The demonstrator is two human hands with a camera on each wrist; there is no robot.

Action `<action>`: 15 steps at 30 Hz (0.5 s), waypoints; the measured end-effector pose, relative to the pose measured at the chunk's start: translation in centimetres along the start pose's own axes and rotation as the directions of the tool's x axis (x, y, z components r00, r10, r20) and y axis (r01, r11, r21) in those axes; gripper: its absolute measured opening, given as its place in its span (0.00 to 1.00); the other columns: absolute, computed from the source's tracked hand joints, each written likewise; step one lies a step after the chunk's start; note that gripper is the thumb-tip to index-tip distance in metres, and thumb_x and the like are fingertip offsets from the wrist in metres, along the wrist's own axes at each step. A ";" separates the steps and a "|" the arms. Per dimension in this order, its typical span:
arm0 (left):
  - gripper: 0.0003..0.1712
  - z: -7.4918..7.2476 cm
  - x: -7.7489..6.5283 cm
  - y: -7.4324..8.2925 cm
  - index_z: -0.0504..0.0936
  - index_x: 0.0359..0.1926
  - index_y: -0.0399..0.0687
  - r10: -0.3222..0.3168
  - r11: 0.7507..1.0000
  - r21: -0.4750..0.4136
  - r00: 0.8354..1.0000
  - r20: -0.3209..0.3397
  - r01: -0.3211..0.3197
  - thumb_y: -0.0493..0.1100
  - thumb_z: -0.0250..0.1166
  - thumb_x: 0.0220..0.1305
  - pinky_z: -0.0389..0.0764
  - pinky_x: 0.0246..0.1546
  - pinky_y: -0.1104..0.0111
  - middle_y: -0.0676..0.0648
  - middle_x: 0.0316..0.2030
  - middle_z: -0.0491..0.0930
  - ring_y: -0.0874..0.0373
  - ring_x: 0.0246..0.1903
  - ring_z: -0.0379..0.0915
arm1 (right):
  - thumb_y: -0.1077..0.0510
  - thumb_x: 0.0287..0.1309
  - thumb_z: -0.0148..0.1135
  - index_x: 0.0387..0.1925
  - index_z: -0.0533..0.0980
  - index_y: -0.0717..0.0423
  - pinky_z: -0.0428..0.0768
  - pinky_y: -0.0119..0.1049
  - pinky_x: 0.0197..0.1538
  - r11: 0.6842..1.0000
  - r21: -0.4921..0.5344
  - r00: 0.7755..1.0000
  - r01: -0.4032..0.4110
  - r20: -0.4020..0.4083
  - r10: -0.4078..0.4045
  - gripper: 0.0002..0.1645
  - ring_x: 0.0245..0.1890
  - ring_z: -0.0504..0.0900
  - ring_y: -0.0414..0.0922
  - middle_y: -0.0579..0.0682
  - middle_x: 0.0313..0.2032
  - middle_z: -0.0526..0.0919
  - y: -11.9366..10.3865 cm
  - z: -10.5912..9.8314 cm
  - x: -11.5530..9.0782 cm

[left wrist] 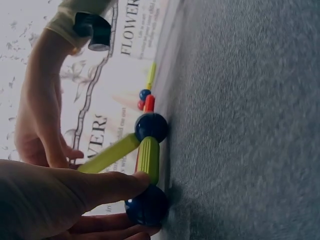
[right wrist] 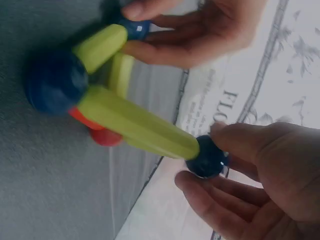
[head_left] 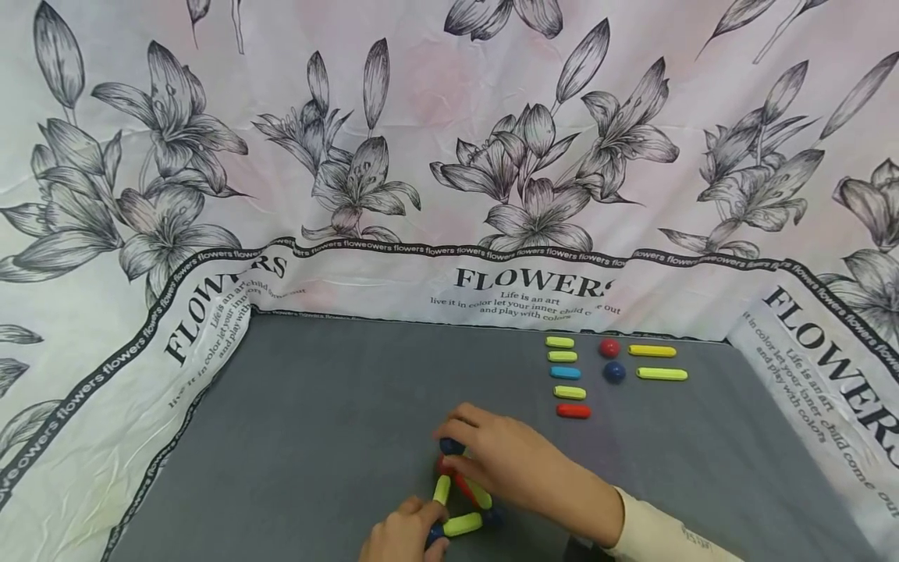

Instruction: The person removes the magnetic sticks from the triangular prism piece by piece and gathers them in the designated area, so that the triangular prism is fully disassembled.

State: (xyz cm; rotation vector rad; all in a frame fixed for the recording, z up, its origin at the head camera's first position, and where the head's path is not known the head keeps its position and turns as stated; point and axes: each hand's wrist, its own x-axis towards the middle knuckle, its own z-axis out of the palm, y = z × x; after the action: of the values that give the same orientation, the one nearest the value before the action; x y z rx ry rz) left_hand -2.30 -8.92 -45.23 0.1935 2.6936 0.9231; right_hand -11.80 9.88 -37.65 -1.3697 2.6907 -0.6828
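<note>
on the near part of the dark grey surface (head_left: 337, 406), a frame of short sticks and glossy balls stands between your hands. your left hand (head_left: 403, 535) has its fingers clamped on a glossy dark blue corner ball (left wrist: 147, 206), with the thumb lying against the end of a ridged yellow-green stick (left wrist: 148, 162) that joins it. that stick runs to a second dark blue ball (right wrist: 56, 81), which sits on the surface. from there a slanting yellow-green stick (right wrist: 140, 122) rises to a raised dark blue ball (right wrist: 206, 156), and your right hand (head_left: 509, 460) pinches this one between thumb and fingers. a short red stick (right wrist: 86, 119) leads from the second ball toward a glossy red ball (right wrist: 106, 136), low at another corner. well apart, toward the far right of the surface, five short sticks lie in a column: two yellow-green, a light blue stick (head_left: 565, 373), another yellow-green, and a loose red stick (head_left: 573, 410). just beside them are a loose red ball (head_left: 609, 348) and a loose blue ball (head_left: 614, 372), then a longer yellow stick (head_left: 652, 351) and a longer yellow-green stick (head_left: 662, 375). a white cloth printed with grey flowers (head_left: 379, 289) borders the surface.
</note>
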 end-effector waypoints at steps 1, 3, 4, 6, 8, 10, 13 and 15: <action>0.09 -0.1 0.0 -0.1 0.87 0.42 0.56 -0.001 1.000 0.007 1.000 -0.006 0.001 0.43 0.78 0.62 0.75 0.21 0.61 0.54 0.32 0.75 0.57 0.20 0.71 | 0.53 0.68 0.74 0.55 0.83 0.47 0.78 0.23 0.33 1.000 0.021 1.000 -0.014 0.015 0.014 0.17 0.33 0.78 0.30 0.42 0.47 0.80 0.1 -0.2 0.1; 0.09 -0.3 0.1 -0.1 0.87 0.42 0.55 -0.002 1.000 0.020 1.000 -0.012 0.002 0.42 0.78 0.62 0.76 0.22 0.60 0.53 0.33 0.76 0.56 0.21 0.73 | 0.54 0.67 0.75 0.55 0.82 0.49 0.78 0.24 0.34 0.997 0.056 0.998 -0.047 0.052 0.044 0.18 0.32 0.79 0.30 0.43 0.48 0.81 0.3 -0.6 0.4; 0.09 -0.4 0.1 -0.2 0.87 0.43 0.55 0.001 1.000 0.024 1.000 -0.013 -0.001 0.42 0.78 0.62 0.77 0.22 0.60 0.53 0.33 0.77 0.55 0.22 0.74 | 0.55 0.66 0.75 0.56 0.82 0.49 0.79 0.24 0.35 0.996 0.062 0.996 -0.059 0.069 0.055 0.18 0.33 0.80 0.31 0.43 0.48 0.81 0.4 -0.7 0.5; 0.10 -0.6 0.2 -0.2 0.88 0.43 0.55 -0.002 1.000 0.025 1.000 -0.006 0.002 0.41 0.78 0.62 0.78 0.23 0.59 0.52 0.34 0.77 0.54 0.23 0.76 | 0.56 0.66 0.75 0.57 0.82 0.50 0.80 0.25 0.36 0.994 0.073 0.991 -0.087 0.108 0.079 0.20 0.34 0.81 0.32 0.44 0.49 0.81 0.4 -0.9 0.8; 0.09 -0.6 0.3 -0.3 0.88 0.43 0.55 -0.002 1.000 0.031 1.000 0.000 0.002 0.42 0.78 0.62 0.79 0.23 0.58 0.52 0.34 0.78 0.53 0.24 0.77 | 0.57 0.66 0.75 0.58 0.82 0.51 0.80 0.25 0.37 0.991 0.074 0.985 -0.109 0.139 0.098 0.21 0.35 0.82 0.33 0.44 0.49 0.81 0.5 -1.0 1.0; 0.10 -0.6 0.4 -0.4 0.88 0.43 0.55 -0.001 0.999 0.032 1.000 0.005 0.001 0.42 0.78 0.62 0.80 0.24 0.57 0.52 0.35 0.79 0.52 0.25 0.78 | 0.58 0.65 0.75 0.58 0.82 0.52 0.80 0.26 0.36 0.989 0.075 0.981 -0.125 0.158 0.112 0.21 0.36 0.81 0.33 0.45 0.49 0.82 0.4 -1.1 1.2; 0.09 -0.4 0.4 -0.3 0.88 0.43 0.56 -0.002 0.999 0.033 1.000 0.006 0.002 0.43 0.78 0.62 0.80 0.24 0.57 0.53 0.35 0.79 0.53 0.25 0.79 | 0.59 0.64 0.76 0.56 0.82 0.54 0.80 0.27 0.36 0.987 0.074 0.978 -0.141 0.166 0.127 0.20 0.36 0.81 0.34 0.46 0.49 0.82 0.4 -1.1 1.3; 0.09 -0.4 0.5 -0.2 0.88 0.43 0.56 0.001 1.000 0.027 1.000 0.006 -0.001 0.43 0.78 0.62 0.80 0.24 0.58 0.53 0.35 0.80 0.53 0.25 0.79 | 0.59 0.64 0.76 0.55 0.82 0.54 0.80 0.27 0.37 0.985 0.083 0.977 -0.151 0.161 0.137 0.19 0.37 0.82 0.35 0.47 0.48 0.83 0.4 -1.1 1.3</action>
State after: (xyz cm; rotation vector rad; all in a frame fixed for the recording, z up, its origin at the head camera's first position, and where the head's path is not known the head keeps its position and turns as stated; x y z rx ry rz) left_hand -2.87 -9.26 -45.16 0.2027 2.7017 0.8856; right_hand -13.19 9.49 -36.65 -1.1420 2.5692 -0.6524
